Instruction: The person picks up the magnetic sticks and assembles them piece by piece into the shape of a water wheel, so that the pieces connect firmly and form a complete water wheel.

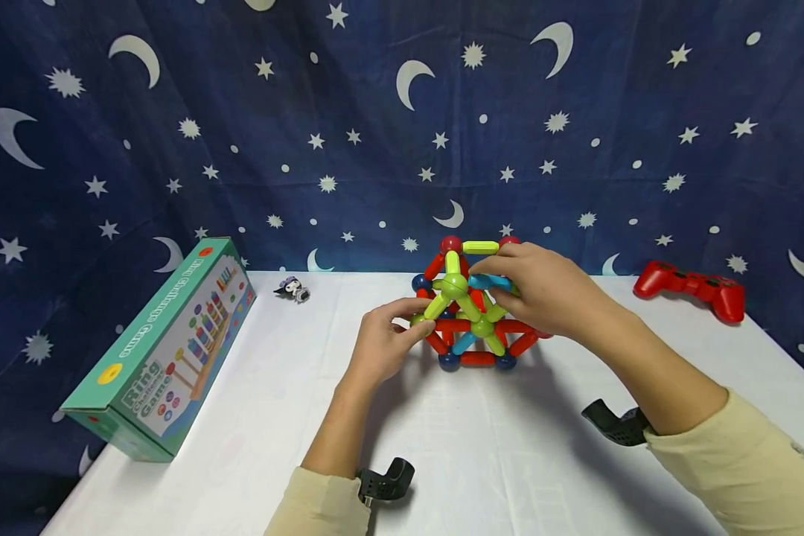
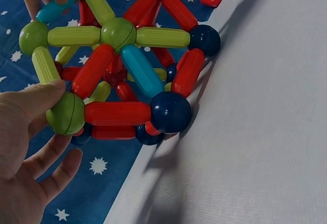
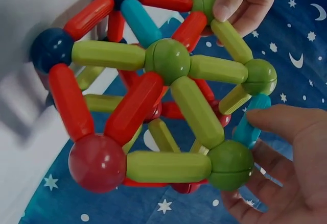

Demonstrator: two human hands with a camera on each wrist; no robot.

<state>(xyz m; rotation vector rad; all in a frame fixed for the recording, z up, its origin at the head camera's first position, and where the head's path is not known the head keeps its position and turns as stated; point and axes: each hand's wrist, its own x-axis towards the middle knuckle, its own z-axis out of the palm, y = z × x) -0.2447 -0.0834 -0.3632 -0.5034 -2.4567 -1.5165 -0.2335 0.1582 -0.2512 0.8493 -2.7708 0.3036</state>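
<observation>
A frame of coloured rods and balls (image 1: 482, 327), apparently a magnetic construction toy, stands on the white table. At its left side my left hand (image 1: 384, 339) holds a green ball (image 2: 65, 113) between thumb and fingers; the other fingers spread below it in the left wrist view. My right hand (image 1: 552, 290) reaches over the upper right of the frame. Thumb and fingers there pinch a light blue rod (image 3: 249, 127), which spans two green balls in the right wrist view. Dark blue balls (image 1: 449, 362) form part of the base.
A green Ring Challenge Game box (image 1: 174, 350) lies at the left of the white table (image 1: 241, 476). A small figurine (image 1: 292, 289) is near the back edge, and a red game controller (image 1: 690, 289) is at the back right. A dark blue star-and-moon cloth (image 1: 368, 179) hangs behind.
</observation>
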